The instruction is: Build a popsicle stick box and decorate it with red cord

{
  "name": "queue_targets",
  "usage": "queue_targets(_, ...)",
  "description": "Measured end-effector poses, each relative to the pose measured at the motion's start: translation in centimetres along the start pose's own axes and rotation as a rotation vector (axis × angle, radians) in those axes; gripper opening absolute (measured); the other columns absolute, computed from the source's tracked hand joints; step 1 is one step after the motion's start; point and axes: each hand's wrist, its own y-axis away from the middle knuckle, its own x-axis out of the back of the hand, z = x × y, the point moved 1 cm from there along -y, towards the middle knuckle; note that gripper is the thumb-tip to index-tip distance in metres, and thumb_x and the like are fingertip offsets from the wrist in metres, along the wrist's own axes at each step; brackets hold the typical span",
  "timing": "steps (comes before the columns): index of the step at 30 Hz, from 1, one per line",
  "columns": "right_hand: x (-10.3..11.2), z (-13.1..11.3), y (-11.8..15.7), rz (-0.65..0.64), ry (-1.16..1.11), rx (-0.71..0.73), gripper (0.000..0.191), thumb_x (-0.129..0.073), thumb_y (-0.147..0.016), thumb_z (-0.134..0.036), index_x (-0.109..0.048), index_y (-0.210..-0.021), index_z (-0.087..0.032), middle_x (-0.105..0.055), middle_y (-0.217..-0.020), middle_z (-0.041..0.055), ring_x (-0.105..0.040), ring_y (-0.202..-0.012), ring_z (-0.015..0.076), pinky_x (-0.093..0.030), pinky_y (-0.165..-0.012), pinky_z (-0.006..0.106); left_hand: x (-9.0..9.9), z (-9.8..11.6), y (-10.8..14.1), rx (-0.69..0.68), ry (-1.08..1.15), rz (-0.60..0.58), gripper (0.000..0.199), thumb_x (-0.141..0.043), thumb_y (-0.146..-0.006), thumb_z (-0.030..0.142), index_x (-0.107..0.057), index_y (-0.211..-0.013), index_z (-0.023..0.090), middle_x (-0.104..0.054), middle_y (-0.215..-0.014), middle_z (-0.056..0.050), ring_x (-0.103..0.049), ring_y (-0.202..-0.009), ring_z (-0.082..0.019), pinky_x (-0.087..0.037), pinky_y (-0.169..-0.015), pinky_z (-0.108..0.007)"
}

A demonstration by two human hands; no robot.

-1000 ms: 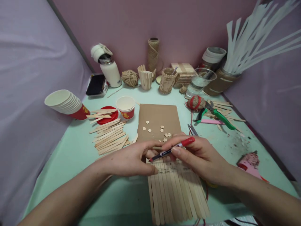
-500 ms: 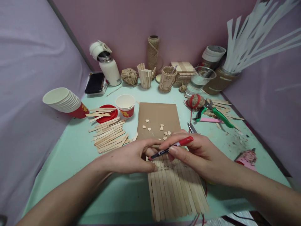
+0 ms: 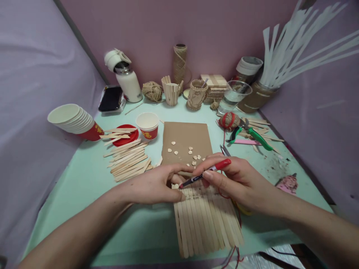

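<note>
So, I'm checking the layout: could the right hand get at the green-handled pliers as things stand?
Probably yes: the green-handled pliers lie beyond the right hand, with nothing seen on top of them. That hand's grip is taken by a red-and-black pen, which would likely need setting down.

Pen (image 3: 195, 178): dark barrel, pale lettering, red rear end, reddish tip; stick panel (image 3: 207, 224): pale wood in lengthwise stripes, dark marks in rows across the upper part. Desk (image 3: 70, 179) is mint green with dark specks at right, cardboard (image 3: 185, 134) flat brown, small chips (image 3: 176, 152) cream, paper cup (image 3: 149, 133) white over red with yellow motif, lid (image 3: 123, 142) solid red. Pliers (image 3: 258, 137) green and black, twine ball (image 3: 229, 121) brown with red wraps, bottle (image 3: 130, 86) off-white, back wall (image 3: 140, 22) mauve, side drape (image 3: 33, 74) lilac.
</note>
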Motion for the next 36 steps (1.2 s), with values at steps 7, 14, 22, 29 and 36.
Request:
queue_targets(7,0.6,0.3,0.7,0.026,-0.021,-0.048,0.025,-0.048,-0.095,-0.035,-0.068,-0.098,-0.021,-0.067,-0.079,0.0026,-0.057,-0.06,0.0101,-0.045,-0.053,0.022,0.0,0.0,0.0,0.023,0.022,0.015,0.065,-0.063,-0.072,0.015,-0.047,-0.135,0.023,-0.065,-0.084,0.003,-0.054,-0.071,-0.011,-0.038,-0.061,-0.021)
queue_targets(14,1.7,0.8,1.8,0.115,0.081,-0.026,0.023,-0.051,-0.094,-0.036,-0.07,-0.094,-0.023,-0.071,-0.088,0.0042,-0.065,-0.074,0.0146,-0.052,-0.065,0.025,0.1,-0.4,-0.1,0.035,0.016,0.016,0.067,-0.064,-0.073,0.018,-0.046,-0.137,0.024,-0.064,-0.086,0.001,-0.056,-0.077,-0.014,-0.04,-0.064,-0.023)
queue_targets(22,3.0,1.1,2.9,0.214,0.121,-0.028,0.025,-0.052,-0.093,-0.038,-0.071,-0.088,-0.024,-0.071,-0.089,0.0035,-0.067,-0.077,0.0157,-0.054,-0.069,0.026,0.0,0.0,0.0,0.063,-0.028,0.026,0.069,-0.064,-0.071,0.019,-0.046,-0.138,0.023,-0.066,-0.089,0.0,-0.058,-0.082,-0.016,-0.043,-0.069,-0.025)
queue_targets(29,2.5,1.1,4.8,0.385,0.087,0.02,0.022,-0.049,-0.095,-0.031,-0.065,-0.11,-0.027,-0.065,-0.068,0.0,-0.062,-0.061,0.0136,-0.051,-0.056,0.025,0.4,-0.1,0.2,0.039,-0.093,0.009,0.07,-0.061,-0.073,0.02,-0.042,-0.14,0.025,-0.067,-0.094,0.0,-0.059,-0.085,-0.017,-0.043,-0.069,-0.026)
queue_targets(36,0.5,1.8,5.4,0.298,0.331,0.237,0.028,-0.056,-0.089,-0.014,-0.061,-0.113,-0.028,-0.07,-0.089,0.002,-0.062,-0.078,0.0162,-0.049,-0.07,0.03,0.5,-0.2,0.4,0.005,-0.116,-0.014,0.074,-0.064,-0.075,0.024,-0.036,-0.143,0.025,-0.067,-0.105,-0.003,-0.061,-0.091,-0.019,-0.046,-0.074,-0.028)
